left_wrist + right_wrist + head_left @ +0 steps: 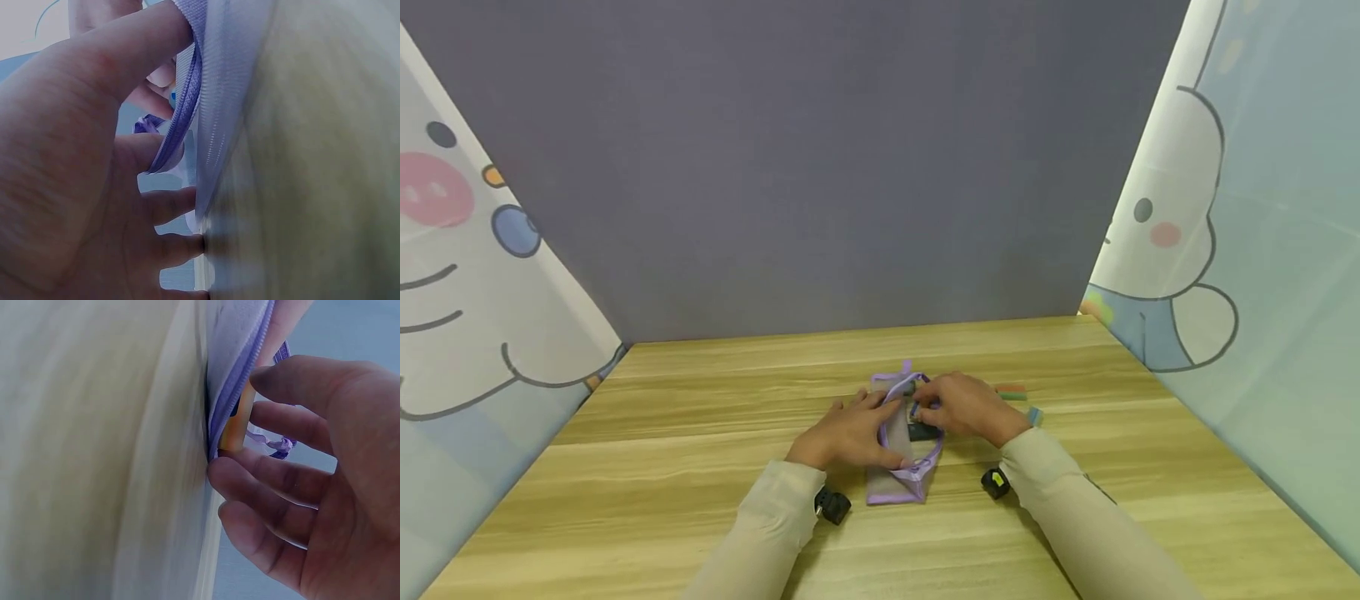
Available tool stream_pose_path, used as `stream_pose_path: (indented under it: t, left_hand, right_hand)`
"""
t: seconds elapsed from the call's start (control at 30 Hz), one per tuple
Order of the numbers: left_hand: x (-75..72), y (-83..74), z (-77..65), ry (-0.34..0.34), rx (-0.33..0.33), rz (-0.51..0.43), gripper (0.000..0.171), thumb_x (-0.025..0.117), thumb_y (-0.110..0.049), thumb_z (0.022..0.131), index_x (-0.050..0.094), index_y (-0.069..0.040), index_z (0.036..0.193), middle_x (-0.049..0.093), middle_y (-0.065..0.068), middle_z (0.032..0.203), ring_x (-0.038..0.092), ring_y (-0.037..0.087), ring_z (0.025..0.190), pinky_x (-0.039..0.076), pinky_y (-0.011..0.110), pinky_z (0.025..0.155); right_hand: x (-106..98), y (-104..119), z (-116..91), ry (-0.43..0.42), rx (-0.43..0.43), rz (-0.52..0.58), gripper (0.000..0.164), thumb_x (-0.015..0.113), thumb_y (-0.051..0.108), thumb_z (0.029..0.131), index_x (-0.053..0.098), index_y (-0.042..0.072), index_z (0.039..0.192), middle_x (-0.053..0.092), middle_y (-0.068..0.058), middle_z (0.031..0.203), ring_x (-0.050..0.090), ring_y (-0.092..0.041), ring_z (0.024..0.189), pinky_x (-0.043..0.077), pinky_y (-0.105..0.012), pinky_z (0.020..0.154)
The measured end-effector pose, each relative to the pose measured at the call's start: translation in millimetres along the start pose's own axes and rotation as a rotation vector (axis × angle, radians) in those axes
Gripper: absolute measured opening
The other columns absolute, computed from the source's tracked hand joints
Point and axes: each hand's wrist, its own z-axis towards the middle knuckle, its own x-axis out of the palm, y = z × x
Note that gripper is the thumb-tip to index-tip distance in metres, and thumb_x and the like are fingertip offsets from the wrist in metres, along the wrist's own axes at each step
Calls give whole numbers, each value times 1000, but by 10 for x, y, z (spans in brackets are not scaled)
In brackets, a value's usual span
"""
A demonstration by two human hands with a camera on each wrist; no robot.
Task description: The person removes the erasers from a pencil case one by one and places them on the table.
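Observation:
A mesh zip pouch (887,492) with purple edges lies on the table, its mouth spread wide. My left hand (852,433) has its fingers fanned along the pouch's left side. Its thumb reaches over the zipper edge (185,115) near the close end. Over the mouth, my right hand (966,407) pinches a small orange-yellow piece (236,428) with a dark patch; fingertips and pouch edge hide part of it. A bit of blue (914,410) shows by those fingertips. Inside the pouch is a dark flat item (922,432), whose kind I cannot tell.
Beyond my right wrist lie orange and green strips (1011,392), with a small blue piece (1035,415) nearer. The wooden table (662,467) meets a grey panel (850,167) at the back. Cartoon-printed sheets (1262,250) stand at both sides.

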Motion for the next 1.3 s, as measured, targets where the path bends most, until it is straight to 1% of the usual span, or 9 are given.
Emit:
stream_pose_path:
  t: [0.07, 0.2, 0.43, 0.57, 0.7, 0.8, 0.97, 1.1, 1.3]
  left_hand:
    - [-2, -9, 3, 5, -2, 3, 101, 69, -68, 80, 30, -20, 160, 22, 12, 164, 16, 46, 148, 15, 69, 113]
    - [-3, -22, -1, 9, -4, 1, 100, 69, -68, 81, 30, -22, 160, 22, 12, 164, 15, 46, 148, 14, 68, 113]
    - [16, -12, -2, -5, 2, -3, 100, 70, -68, 79, 34, -18, 158, 25, 14, 163, 18, 47, 147, 15, 70, 112]
    - [31, -3, -2, -9, 6, 6, 99, 70, -67, 79, 36, -18, 158, 27, 14, 163, 20, 47, 147, 17, 70, 111]
    - [45, 8, 6, -14, 13, 15, 97, 71, -66, 79, 38, -18, 157, 28, 13, 162, 22, 47, 146, 19, 69, 111]
    - [51, 11, 4, -16, 9, 12, 98, 71, -67, 79, 38, -17, 157, 28, 12, 162, 22, 46, 146, 19, 69, 111]
    - [48, 0, -17, -18, 5, 8, 99, 72, -66, 78, 38, -17, 157, 28, 12, 162, 22, 46, 146, 19, 69, 111]
    - [39, -4, -13, -22, 12, 10, 98, 72, -66, 78, 38, -17, 157, 28, 12, 162, 22, 47, 146, 19, 69, 111]
    - [28, 1, 1, -22, 15, 13, 98, 71, -67, 79, 37, -18, 157, 27, 11, 163, 21, 47, 146, 19, 69, 111]
  right_hand:
    - [2, -5, -12, 1, -2, -4, 28, 68, 30, 96, 75, 19, 121, 71, 3, 108, 65, -14, 87, 53, -38, 74]
    - [11, -23, -23, 6, -5, -14, 30, 67, 30, 97, 74, 18, 124, 70, 2, 104, 61, -11, 84, 51, -37, 73]
    - [27, -30, -35, 33, -4, 7, 31, 66, 29, 97, 73, 17, 124, 65, 6, 95, 55, -8, 78, 50, -35, 71]
    - [35, -27, -41, 45, 27, 15, 31, 67, 29, 96, 73, 16, 123, 65, 4, 98, 57, -11, 82, 51, -36, 75]
    - [42, -31, -42, 30, 31, 30, 27, 68, 28, 95, 75, 14, 117, 68, 2, 102, 61, -17, 91, 53, -39, 79]
    - [49, -34, -33, 19, 25, 41, 25, 68, 29, 95, 75, 13, 114, 70, 2, 103, 64, -19, 93, 53, -40, 80]
    - [66, -25, -29, -1, 51, 46, 25, 70, 33, 94, 74, 15, 111, 71, 3, 101, 67, -18, 93, 54, -42, 81]
    - [58, -3, -37, -21, 77, 37, 25, 69, 36, 94, 74, 17, 110, 71, 5, 102, 67, -15, 93, 54, -40, 81]
    - [17, 33, -56, -44, 77, 45, 25, 69, 37, 93, 73, 18, 108, 72, 5, 100, 67, -13, 89, 54, -38, 77]
